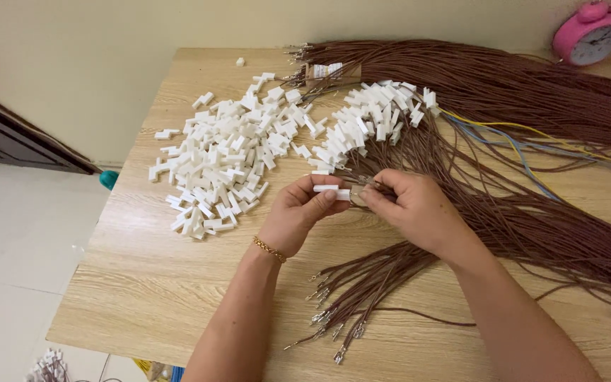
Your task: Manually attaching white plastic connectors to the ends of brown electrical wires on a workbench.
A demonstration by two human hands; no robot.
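Pinched between thumb and fingers of the left hand (304,206), a small white plastic connector housing (332,191) meets a thin brown wire (370,185) nipped by the right hand (410,205), just near of the table's middle. A slight tilt could send the wire's metal tip past the slot, or a tug could drag the loose brown wire bundle (503,212) into the heap of white housings (224,163) at left. Pale wood-grain tabletop (143,297), cream wall, white tiled floor, pink alarm clock (595,32) far right.
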